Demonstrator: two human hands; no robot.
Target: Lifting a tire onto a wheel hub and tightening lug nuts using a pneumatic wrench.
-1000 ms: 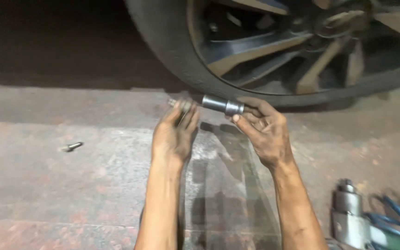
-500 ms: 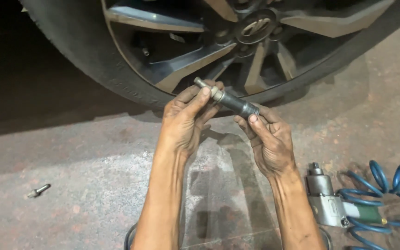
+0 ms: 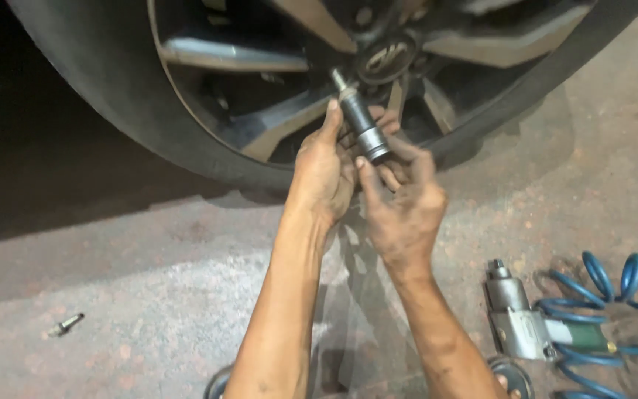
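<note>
Held up in front of the alloy wheel (image 3: pixel 260 111): a dark cylindrical socket (image 3: pixel 362 122) with a lug bolt (image 3: pixel 340 78) seated in its upper end. Long axis tilted, running from lower right to upper left; bolt tip aimed up and left toward the wheel hub (image 3: pixel 387 58), the socket's bright lower rim turned down toward the palms. Raised clear of the ground, over the spokes, just below and left of the hub centre.

Left hand (image 3: pixel 323 174) closed against the socket's left side, thumb lying up along the barrel, fingers curled behind it. Right hand (image 3: pixel 406 207) clamped on the lower end, fingertips pinching just beneath the bright rim, palm below and to the right. Both hands touching each other and the socket, which stands out above them.

Tyre (image 3: pixel 112 111) curving down to the concrete floor (image 3: pixel 149 295). On the floor at lower left, well apart from the hands: a second, loose bolt (image 3: pixel 66 324). At lower right, beside the right forearm: a pneumatic impact wrench (image 3: pixel 518 318), lying flat, joined to a coiled blue air hose (image 3: pixel 614 303).
</note>
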